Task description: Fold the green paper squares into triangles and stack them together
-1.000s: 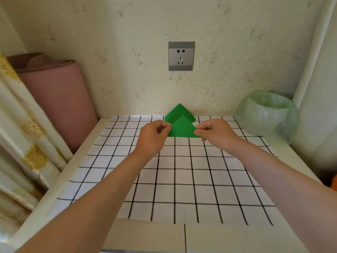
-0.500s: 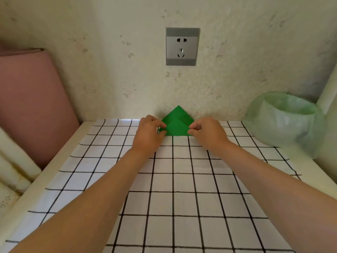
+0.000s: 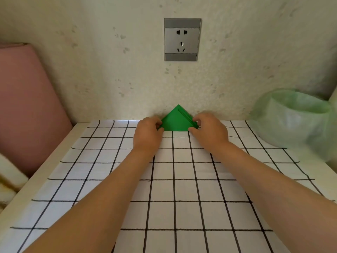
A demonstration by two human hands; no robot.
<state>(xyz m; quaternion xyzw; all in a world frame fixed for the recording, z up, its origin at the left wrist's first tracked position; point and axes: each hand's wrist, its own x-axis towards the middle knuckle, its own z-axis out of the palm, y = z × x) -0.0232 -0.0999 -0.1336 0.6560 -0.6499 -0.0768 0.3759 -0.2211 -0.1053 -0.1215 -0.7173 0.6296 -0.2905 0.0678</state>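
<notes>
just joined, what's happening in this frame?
A person is stacking paper. The left hand and right hand pinch the bottom corners of a stack of folded green paper triangles, which lies on the black-gridded white tablecloth by the wall, below a grey wall socket. No unfolded squares are in view.

Soft, even daylight; glare strip along the table's far edge (image 3: 116,121); wide-angle bending at borders.

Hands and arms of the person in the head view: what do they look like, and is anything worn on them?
The left forearm and right forearm are bare right to the picture's bottom edge, with no sleeves in view. The left hand and right hand wear no gloves, and no watch, bracelet or ring shows on the parts visible.
</notes>
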